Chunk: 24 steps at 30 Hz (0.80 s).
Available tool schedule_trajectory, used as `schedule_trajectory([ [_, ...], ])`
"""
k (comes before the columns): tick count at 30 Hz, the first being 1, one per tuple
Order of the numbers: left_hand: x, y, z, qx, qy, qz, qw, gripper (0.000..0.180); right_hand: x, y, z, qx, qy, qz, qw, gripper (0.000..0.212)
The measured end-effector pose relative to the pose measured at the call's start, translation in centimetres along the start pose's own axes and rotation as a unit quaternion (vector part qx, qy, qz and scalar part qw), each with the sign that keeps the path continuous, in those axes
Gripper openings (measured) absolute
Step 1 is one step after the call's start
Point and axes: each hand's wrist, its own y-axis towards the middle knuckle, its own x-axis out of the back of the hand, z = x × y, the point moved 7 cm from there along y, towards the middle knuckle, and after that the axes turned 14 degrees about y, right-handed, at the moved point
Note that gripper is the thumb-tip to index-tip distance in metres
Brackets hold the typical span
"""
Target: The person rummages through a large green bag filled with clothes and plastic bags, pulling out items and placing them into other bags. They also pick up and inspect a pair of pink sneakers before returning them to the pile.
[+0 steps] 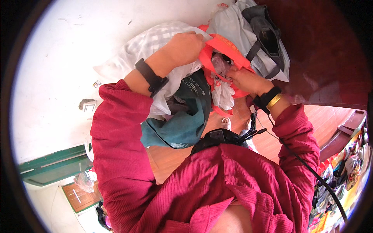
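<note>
A red bag (225, 44) hangs with its mouth spread between my two hands. My left hand (187, 47) has its fingers closed on the bag's left edge. Closed at the right rim, my right hand (248, 80) grips the red bag too, its fingertips partly hidden by the material. Inside the mouth, crumpled thin plastic bags (222, 93) show, whitish and pale pink, with something dark among them. Left of it hangs a dark green bag (190, 112) with pale lettering. Behind my left wrist is a white translucent bag (147, 39) with checked cloth showing through.
A dark shoe (268, 39) lies on a white bag (281, 58) with dark handles at the upper right, against a dark red panel (318, 50). A black cable (311, 167) runs by my right arm. Below is orange-brown flooring (167, 155); colourful cloth (349, 167) lies at right.
</note>
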Motion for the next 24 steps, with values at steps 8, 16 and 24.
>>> schedule_trajectory([
  [8, 1.8, -0.5, 3.3, 0.164, -0.295, -0.023, 0.941, 0.02, 2.3, 0.3, -0.3, -0.032, 0.036, -0.084, 0.995, 0.042],
  [16, 2.4, -1.6, 5.4, 0.256, -0.537, -0.184, 0.783, 0.022, 7.2, 0.1, 2.2, 0.02, 0.049, -0.16, 0.986, 0.042],
  [24, 3.1, 0.6, 9.4, 0.228, -0.694, -0.307, 0.611, 0.027, 11.1, -1.2, 7.7, 0.193, 0.043, -0.275, 0.941, 0.036],
])
